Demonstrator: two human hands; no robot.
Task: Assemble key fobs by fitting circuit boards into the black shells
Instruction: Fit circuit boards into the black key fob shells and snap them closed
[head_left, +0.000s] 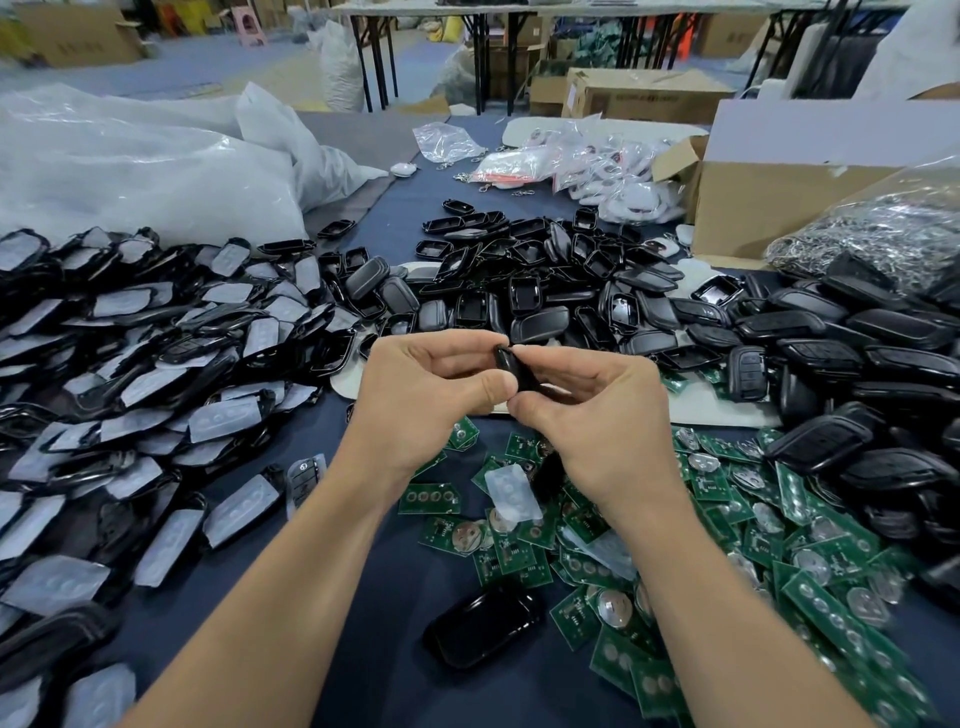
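Both hands meet above the middle of the table on one black key fob shell (511, 366). My left hand (426, 389) pinches its left end between thumb and fingers. My right hand (592, 400) grips its right side, fingers curled over the top. Most of the shell is hidden by the fingers, and I cannot see a board inside it. Green circuit boards (649, 545) lie scattered below and to the right of my hands. A glossy black shell (483, 626) lies alone near the front between my forearms.
Shells with white rubber pads (156, 395) cover the left side. Empty black shell halves (545, 280) are heaped behind my hands, closed black fobs (857, 374) at the right. A cardboard box (789, 202), a bag of metal rings (883, 228) and plastic bags (130, 171) stand at the back.
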